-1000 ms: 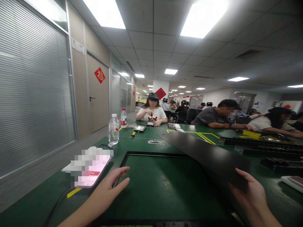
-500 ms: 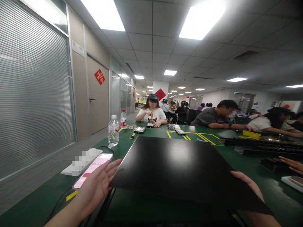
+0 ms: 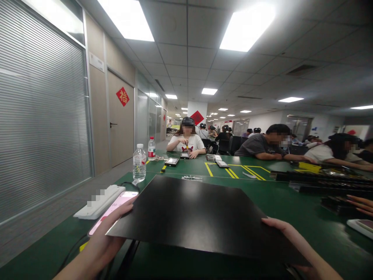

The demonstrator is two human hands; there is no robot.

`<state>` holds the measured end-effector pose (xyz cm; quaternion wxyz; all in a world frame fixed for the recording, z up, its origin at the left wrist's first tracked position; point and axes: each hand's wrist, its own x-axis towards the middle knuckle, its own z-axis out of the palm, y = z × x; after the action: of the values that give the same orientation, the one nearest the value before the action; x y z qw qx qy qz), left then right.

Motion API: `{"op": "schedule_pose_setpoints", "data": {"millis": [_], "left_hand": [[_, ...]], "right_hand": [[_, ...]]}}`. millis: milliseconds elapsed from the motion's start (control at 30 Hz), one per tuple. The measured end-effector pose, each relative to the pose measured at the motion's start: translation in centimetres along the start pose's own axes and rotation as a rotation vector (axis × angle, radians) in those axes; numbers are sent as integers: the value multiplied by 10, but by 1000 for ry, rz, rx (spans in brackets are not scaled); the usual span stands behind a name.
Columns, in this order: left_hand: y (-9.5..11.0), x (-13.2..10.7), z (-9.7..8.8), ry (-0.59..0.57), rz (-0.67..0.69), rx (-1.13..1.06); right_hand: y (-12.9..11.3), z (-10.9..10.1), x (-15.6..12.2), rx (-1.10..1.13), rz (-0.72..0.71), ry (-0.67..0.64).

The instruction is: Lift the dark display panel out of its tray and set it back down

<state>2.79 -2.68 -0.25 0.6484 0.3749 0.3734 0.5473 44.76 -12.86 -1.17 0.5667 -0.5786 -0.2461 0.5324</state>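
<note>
Gripping a thin, satin-black panel (image 3: pixel 192 217) by opposite edges, our left hand (image 3: pixel 109 231) and right hand (image 3: pixel 284 228) hold it above the smooth green tabletop (image 3: pixel 271 196); we see a clear, rounded plastic bottle (image 3: pixel 139 163) near its far-left corner.

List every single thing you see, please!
Flat rectangular panel: 1, black, foreground
Flat tabletop: 1, green, beneath the panel
Clear plastic bottles: 2, white-capped and red-capped, far left
Rectangular phone: 1, pink-screened, left foreground
Flat narrow case: 1, white, beside the phone
Small rectangular devices: 3, silver and black, far tabletop
Small narrow pieces: several, silver, behind panel
Straight tape strips: several, yellow, far tabletop
Rectangular tray: 1, yellow, right
Long narrow parts: several, black, right
Flat door: 1, beige, left
Diamond-shaped signs: several, red, door and pillar
Rectangular ceiling lights: many, white, overhead
Slatted blinds: 1, grey, left
Seated people: several, mixed clothing, background
Left hand: 1, bare, panel's left edge
Right hand: 1, bare, panel's right edge
</note>
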Motion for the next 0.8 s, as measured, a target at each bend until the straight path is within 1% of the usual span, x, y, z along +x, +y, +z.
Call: {"op": "schedule_pose_setpoints", "data": {"millis": [33,100,233,367,400,500,633,733,800], "left_hand": [[0,0,0,17,10,4],[1,1,0,38,21,9],[0,4,-1,28,43,3],[-3,7,-3,28,58,5],[-3,8,-4,25,59,10],[-2,6,-4,30,61,20],[-1,3,-3,36,48,23],[-2,0,3,7,53,33],[-3,-1,9,13,62,88]], "right_hand": [[0,3,-2,-9,33,-63],[0,8,-5,-14,45,-151],[-1,10,-4,28,34,-170],[3,2,9,54,48,-236],[4,-1,13,47,38,-222],[6,-5,21,4,-8,-127],[5,-3,22,-74,-62,-13],[6,-4,24,-119,-111,55],[7,-9,27,-127,-133,77]]}}
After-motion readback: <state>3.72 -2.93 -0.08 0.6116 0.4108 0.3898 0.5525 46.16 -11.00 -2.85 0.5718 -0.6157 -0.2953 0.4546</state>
